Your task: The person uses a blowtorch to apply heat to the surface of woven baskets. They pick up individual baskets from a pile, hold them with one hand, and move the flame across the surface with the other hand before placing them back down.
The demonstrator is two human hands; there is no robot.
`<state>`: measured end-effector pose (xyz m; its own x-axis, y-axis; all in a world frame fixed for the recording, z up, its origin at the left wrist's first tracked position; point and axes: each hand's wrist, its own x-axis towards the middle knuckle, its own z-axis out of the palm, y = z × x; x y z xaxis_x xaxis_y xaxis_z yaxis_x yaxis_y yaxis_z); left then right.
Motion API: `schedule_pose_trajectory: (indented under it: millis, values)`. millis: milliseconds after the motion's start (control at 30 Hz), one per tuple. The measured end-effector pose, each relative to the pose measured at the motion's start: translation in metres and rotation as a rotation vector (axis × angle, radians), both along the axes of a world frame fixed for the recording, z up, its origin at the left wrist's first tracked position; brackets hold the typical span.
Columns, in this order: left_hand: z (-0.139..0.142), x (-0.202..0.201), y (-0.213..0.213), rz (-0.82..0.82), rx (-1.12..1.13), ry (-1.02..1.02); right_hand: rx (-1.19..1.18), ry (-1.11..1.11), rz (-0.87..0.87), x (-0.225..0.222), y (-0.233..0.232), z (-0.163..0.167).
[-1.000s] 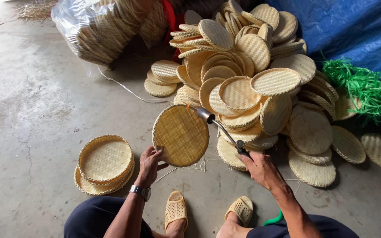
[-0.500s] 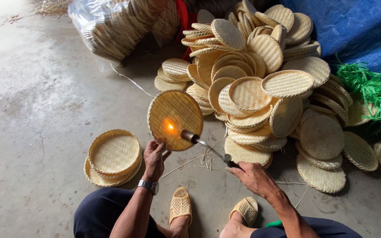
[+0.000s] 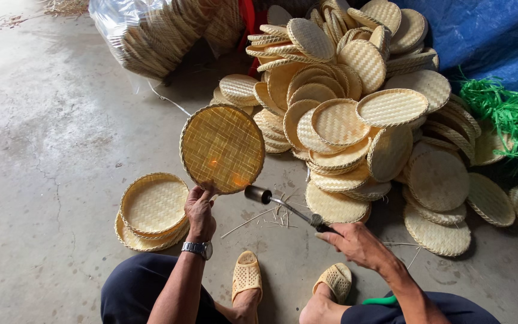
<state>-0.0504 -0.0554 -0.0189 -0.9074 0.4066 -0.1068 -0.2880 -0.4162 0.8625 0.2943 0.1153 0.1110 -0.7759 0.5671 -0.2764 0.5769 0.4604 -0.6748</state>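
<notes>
My left hand (image 3: 200,211) grips the lower rim of a round woven bamboo tray (image 3: 222,148) and holds it upright, slightly tilted. Orange glow spots show on the tray's lower face. My right hand (image 3: 355,243) holds a gas torch (image 3: 283,206) by its handle. The torch's dark nozzle points left at the tray's bottom edge, just short of it. A wristwatch sits on my left wrist.
A short stack of woven trays (image 3: 151,210) lies on the concrete floor left of my left hand. A big heap of trays (image 3: 361,120) spreads to the right and behind. A plastic-wrapped bundle of trays (image 3: 151,30), a blue tarp (image 3: 487,36) and green string (image 3: 505,114) lie beyond.
The torch nozzle has dropped from the tray's upper edge to its middle and now to its bottom rim. The tray has turned and tilted in my left hand; glow spots moved lower.
</notes>
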Motion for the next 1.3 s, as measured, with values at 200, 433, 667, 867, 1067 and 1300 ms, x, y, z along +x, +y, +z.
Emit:
schedule_pose_trajectory:
  millis: [200,433,667,867,1067,1300]
  values:
    - [-0.003,0.003,0.003,0.005,0.045,0.037,0.060,0.017,-0.135,0.004,-0.001,-0.004]
    - [-0.008,0.000,0.002,-0.034,0.114,0.059,0.078,0.061,-0.178,0.007,0.012,-0.005]
    - [0.012,-0.029,0.001,-0.073,-0.296,0.107,0.010,0.013,-0.228,0.020,0.034,0.013]
    - [0.042,-0.042,-0.001,-0.106,-0.371,0.302,-0.081,-0.022,-0.272,0.027,0.041,0.020]
    - [0.058,-0.059,-0.005,-0.159,-0.457,0.420,-0.041,0.019,-0.238,0.028,0.048,0.024]
    - [0.063,-0.071,-0.001,-0.041,-0.744,0.689,-0.067,0.006,-0.284,0.022,0.048,0.039]
